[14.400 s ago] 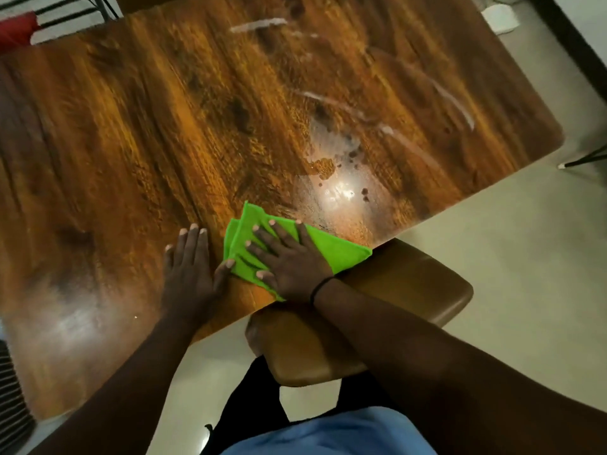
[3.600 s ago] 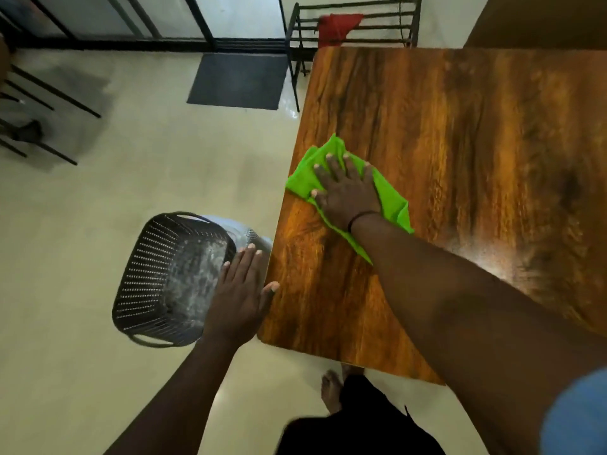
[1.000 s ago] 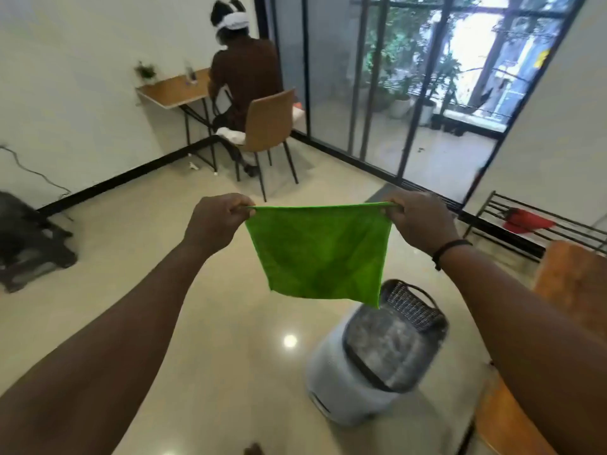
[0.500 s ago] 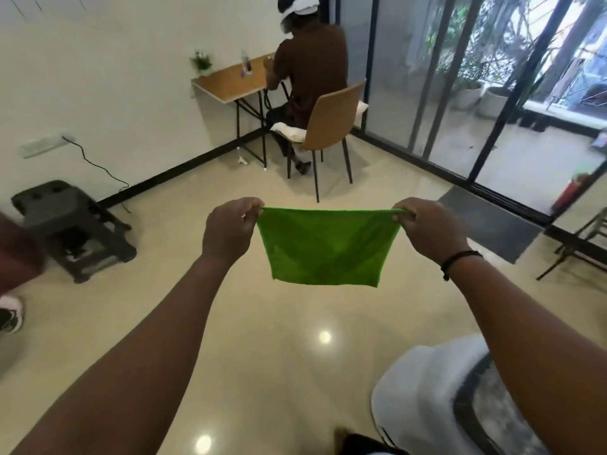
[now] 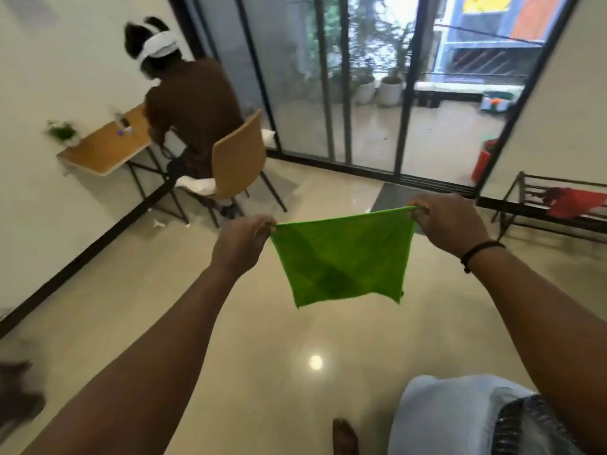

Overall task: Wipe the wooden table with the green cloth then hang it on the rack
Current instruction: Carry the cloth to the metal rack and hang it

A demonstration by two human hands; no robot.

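The green cloth (image 5: 341,261) hangs spread out in the air in front of me, above the floor. My left hand (image 5: 241,243) pinches its top left corner and my right hand (image 5: 446,223) pinches its top right corner, which sits a little higher. The black metal rack (image 5: 525,205) stands low on the floor at the right edge, beyond my right hand, with a red cloth (image 5: 574,201) draped on it. The wooden table is out of view.
A person sits on a wooden chair (image 5: 238,162) at a small wall desk (image 5: 101,149) at the far left. Glass sliding doors (image 5: 345,83) fill the back. A white basket bin (image 5: 460,418) stands at my lower right, beside my bare foot (image 5: 343,436). Shiny tiled floor lies between.
My view has swung right over the last second, so the rack with the red cloth shows again at the right. Both hands still hold the cloth stretched; its right corner is now higher.
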